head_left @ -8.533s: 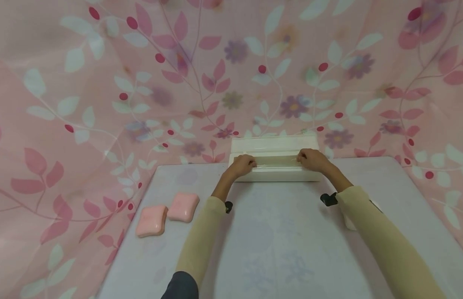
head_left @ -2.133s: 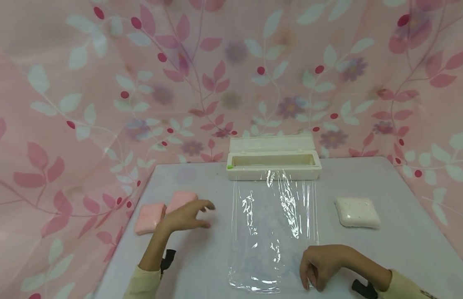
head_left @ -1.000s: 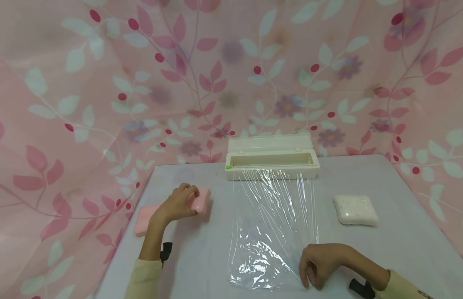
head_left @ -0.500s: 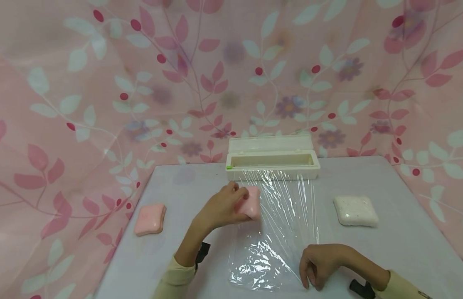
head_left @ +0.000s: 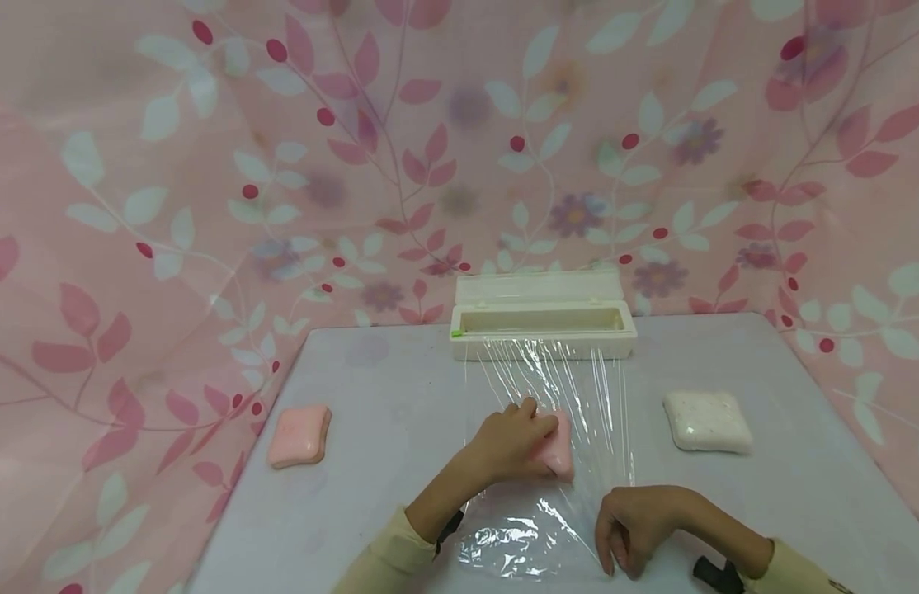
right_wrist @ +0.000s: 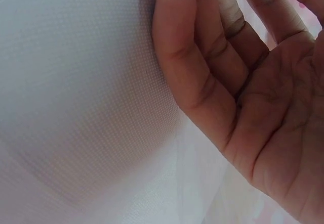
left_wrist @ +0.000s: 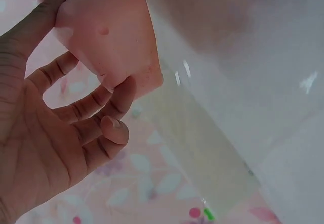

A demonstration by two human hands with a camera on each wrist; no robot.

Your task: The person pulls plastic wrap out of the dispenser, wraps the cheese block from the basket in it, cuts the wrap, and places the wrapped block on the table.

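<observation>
My left hand (head_left: 515, 445) grips a pink soap bar (head_left: 556, 450) by its left side, over a sheet of clear plastic wrap (head_left: 511, 536). The left wrist view shows the bar (left_wrist: 111, 27) between thumb and fingers, tilted; whether it touches the film is unclear. My right hand (head_left: 641, 524) is at the film's near right corner, fingers bent downward, and creases in the film run toward it. In the right wrist view the hand (right_wrist: 263, 107) has its outer fingers against the cloth; its fingertips are cut off, but thumb and index finger converge upward, consistent with pinching the corner.
A white dispenser box (head_left: 544, 345) with its lid raised stands at the back; the film extends from its front. Another pink soap bar (head_left: 299, 437) lies at the left, and a white soap bar (head_left: 708, 422) at the right. A floral curtain (head_left: 459, 165) surrounds the table (head_left: 385, 379).
The film was drawn out from the box toward the front. My left hand then took the right-hand pink soap bar and carried it rightward over the film. My right hand has stayed at the corner.
</observation>
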